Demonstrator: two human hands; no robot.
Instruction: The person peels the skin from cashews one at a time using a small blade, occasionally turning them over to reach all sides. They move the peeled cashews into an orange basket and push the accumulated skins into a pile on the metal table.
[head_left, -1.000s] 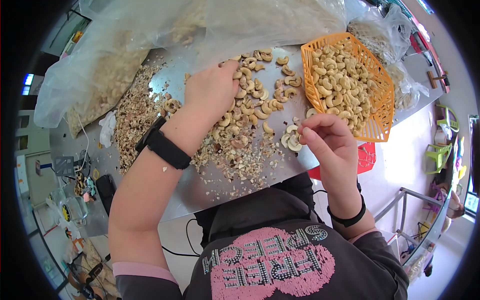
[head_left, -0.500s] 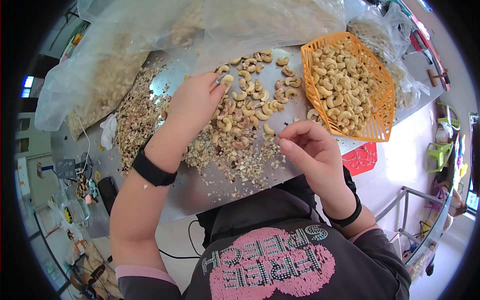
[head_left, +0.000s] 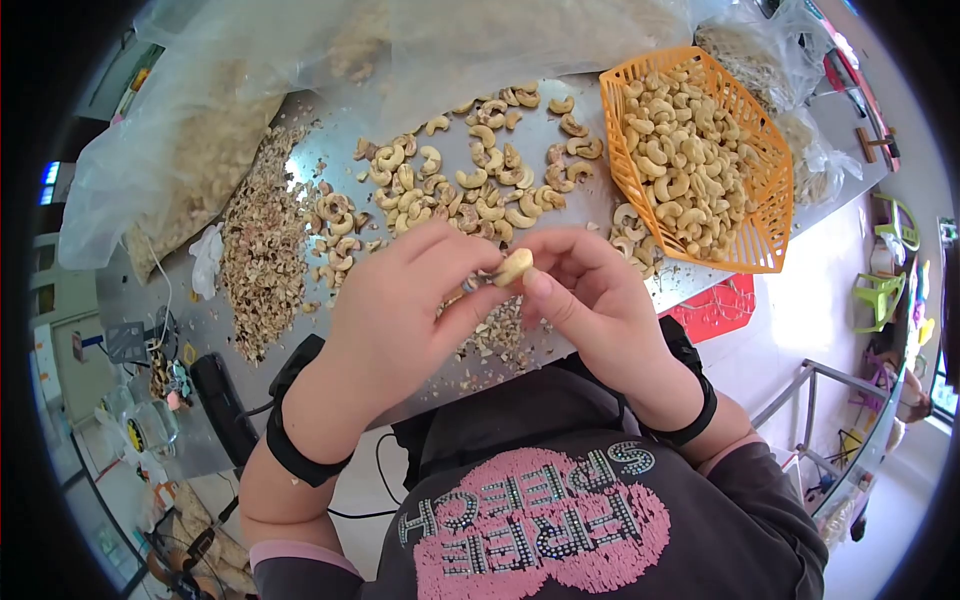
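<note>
In the head view, a pale cashew (head_left: 515, 266) is held up between my two hands. The thumb and fingers of my right hand (head_left: 597, 300) pinch its right side. My left hand (head_left: 405, 300) is closed around a small metal tool (head_left: 470, 284), its tip against the cashew; the tool's exact kind is mostly hidden by the fingers. Behind my hands, loose cashews (head_left: 485, 180) with patches of brown skin lie spread on the metal table (head_left: 350, 385). Broken white bits (head_left: 500, 338) lie below my hands.
An orange basket (head_left: 625, 170) full of cashews stands at the right. To the left is a heap of skins and crumbs (head_left: 255, 240). Large clear bags (head_left: 180, 150) of nuts line the back and left. A black object (head_left: 222, 405) lies at the table's left edge.
My left hand has come down and right from the cashew pile, bringing the metal tool and a cashew to my right hand. The right hand has moved left and now pinches the cashew.
</note>
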